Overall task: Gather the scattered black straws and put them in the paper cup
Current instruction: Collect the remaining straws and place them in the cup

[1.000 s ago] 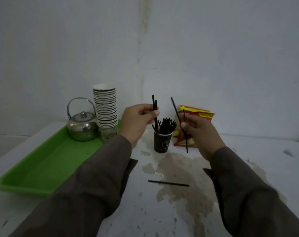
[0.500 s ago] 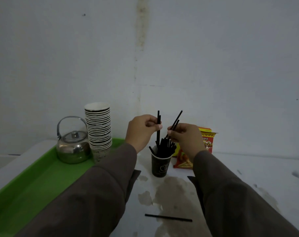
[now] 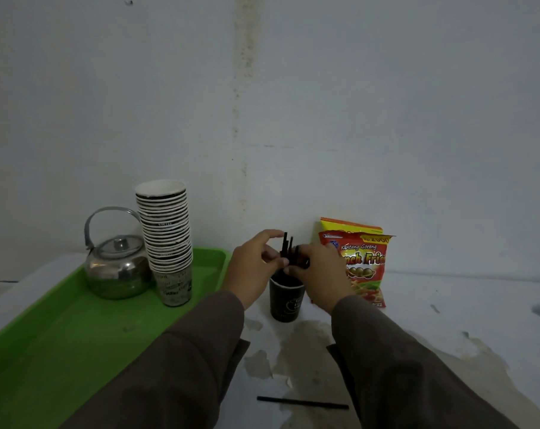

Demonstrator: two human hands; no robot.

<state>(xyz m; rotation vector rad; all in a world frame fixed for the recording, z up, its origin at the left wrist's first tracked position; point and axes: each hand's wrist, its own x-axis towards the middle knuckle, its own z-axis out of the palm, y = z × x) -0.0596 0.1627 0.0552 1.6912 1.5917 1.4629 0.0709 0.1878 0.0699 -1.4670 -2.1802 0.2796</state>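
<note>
Tray (image 3: 61,351): green, far left on the table (image 3: 479,320). On it a steel kettle (image 3: 117,267) with its handle up, and just right of it a tall stack of paper cups (image 3: 166,239), close to the kettle; can't tell if they touch.

Left hand (image 3: 252,267): just left of the cup (image 3: 285,300), over its rim. Thumb and index spread, other fingers curled in toward the straws (image 3: 289,249). Whether it actually grips them: can't tell, contact is hidden by the fingers.

Cup: black paper cup, upright on the table just right of the tray's far corner, between the two hands. Straws stand bunched in it, tips sticking up above the knuckles.

Right hand (image 3: 316,274): over the right side of the cup rim, fingers curled round the straw bunch, fingertips close to the left hand's. Looks like a grasp on the straws.

Snack bag (image 3: 366,267): red and yellow, standing behind and right of the right hand, near the wall (image 3: 386,119). A second yellow bag top shows behind it.

Loose straw (image 3: 302,403): one black straw flat on the table, near edge, between the two sleeves, well apart from the cup. It lies roughly crosswise on a brown stained patch (image 3: 309,351) of the tabletop.
</note>
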